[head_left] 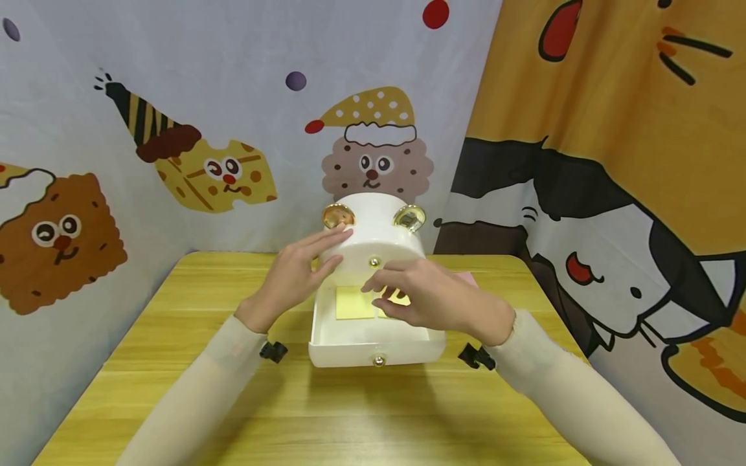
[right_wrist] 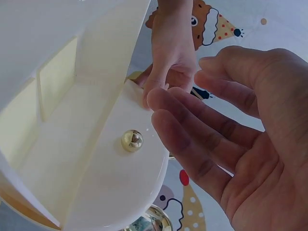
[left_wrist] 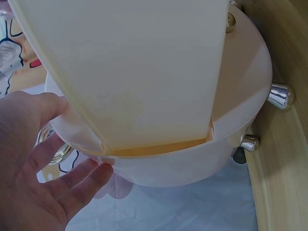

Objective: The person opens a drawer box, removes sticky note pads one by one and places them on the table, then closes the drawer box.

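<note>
A glossy white storage box with gold ears stands on the table, its lower drawer pulled out. Inside the drawer lie a yellow sticky-note pad and a second yellow pad, side by side. My left hand touches the box's upper left side near the left gold ear; the left wrist view shows its thumb and fingers spread along the box's edge. Above the drawer hovers my right hand, fingers loosely bent, nothing between them. It partly hides the second pad in the head view.
Gold knobs stick out from the upper front and the drawer front. Something pink shows behind my right hand. Beneath everything is a wood-grain table, with a cartoon-printed curtain behind it.
</note>
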### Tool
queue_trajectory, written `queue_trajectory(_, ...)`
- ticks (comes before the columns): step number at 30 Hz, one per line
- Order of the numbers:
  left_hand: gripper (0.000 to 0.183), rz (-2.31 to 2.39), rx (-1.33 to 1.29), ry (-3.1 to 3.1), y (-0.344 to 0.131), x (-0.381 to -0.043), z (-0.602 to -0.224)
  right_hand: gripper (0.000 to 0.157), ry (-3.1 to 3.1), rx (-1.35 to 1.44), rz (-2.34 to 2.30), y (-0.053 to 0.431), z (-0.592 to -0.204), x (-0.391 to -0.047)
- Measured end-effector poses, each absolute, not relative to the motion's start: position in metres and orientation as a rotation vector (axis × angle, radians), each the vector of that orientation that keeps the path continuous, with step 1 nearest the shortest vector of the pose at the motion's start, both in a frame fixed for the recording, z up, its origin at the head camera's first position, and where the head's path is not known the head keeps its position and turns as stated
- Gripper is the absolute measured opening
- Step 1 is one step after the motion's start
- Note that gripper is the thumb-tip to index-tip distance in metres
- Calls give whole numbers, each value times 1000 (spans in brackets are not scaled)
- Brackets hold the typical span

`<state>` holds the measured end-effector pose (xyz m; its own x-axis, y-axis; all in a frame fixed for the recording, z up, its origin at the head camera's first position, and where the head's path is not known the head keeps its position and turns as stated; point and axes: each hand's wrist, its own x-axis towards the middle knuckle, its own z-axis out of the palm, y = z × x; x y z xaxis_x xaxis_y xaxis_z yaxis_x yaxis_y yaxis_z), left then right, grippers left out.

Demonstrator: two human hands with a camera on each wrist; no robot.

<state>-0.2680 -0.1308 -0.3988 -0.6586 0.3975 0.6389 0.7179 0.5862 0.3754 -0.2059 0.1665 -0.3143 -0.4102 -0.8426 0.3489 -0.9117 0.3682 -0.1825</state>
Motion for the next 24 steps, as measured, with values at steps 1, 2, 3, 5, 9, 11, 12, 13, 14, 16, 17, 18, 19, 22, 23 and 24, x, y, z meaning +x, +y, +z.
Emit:
queue_trajectory(1, 50, -863, -885, -2323, -131, -268, -399, 20, -2438, 1581, 504, 165, -313, -207)
queue_trajectory(2, 50, -865, -885, -2322, -131, -268, -399, 20, -2444, 1582, 491, 164, -312, -209)
queue_trajectory(3, 50, -867, -886, -2320, -131, -268, -399, 20, -2450, 1584, 478, 162, -311, -211)
queue_trajectory(5, 50, -868, -889, -2313, -131, -268, -400, 20, -2450, 1595, 459, 160, -310, -214)
queue_trajectory(9, 50, -869, -896, -2303, -131, -269, -401, 22, -2456, 1608, 425, 156, -309, -220)
queue_trajectory(11, 50, -867, -893, -2307, -131, -269, -400, 22, -2468, 1612, 411, 154, -309, -223)
queue_trajectory(12, 50, -867, -889, -2311, -131, -269, -399, 22, -2478, 1613, 402, 153, -309, -225)
queue_trajectory(13, 50, -867, -887, -2314, -131, -269, -399, 22, -2490, 1614, 397, 152, -309, -226)
queue_trajectory(14, 51, -868, -885, -2319, -131, -268, -398, 23, -2503, 1614, 389, 151, -310, -227)
queue_trajectory(16, 51, -868, -882, -2329, -131, -268, -398, 23, -2530, 1616, 379, 149, -310, -230)
queue_trajectory(17, 51, -870, -882, -2331, -131, -268, -398, 23, -2543, 1616, 374, 148, -310, -231)
queue_trajectory(18, 51, -871, -882, -2335, -131, -268, -398, 24, -2552, 1617, 370, 147, -311, -232)
queue_trajectory(19, 51, -873, -882, -2336, -131, -268, -398, 24, -2564, 1617, 368, 147, -311, -233)
queue_trajectory(22, 51, -874, -882, -2338, -131, -268, -398, 25, -2585, 1628, 344, 144, -313, -237)
queue_trajectory(23, 51, -873, -882, -2338, -131, -268, -399, 26, -2590, 1631, 325, 143, -314, -238)
queue_trajectory(24, 51, -873, -882, -2338, -131, -268, -399, 26, -2594, 1634, 303, 142, -316, -239)
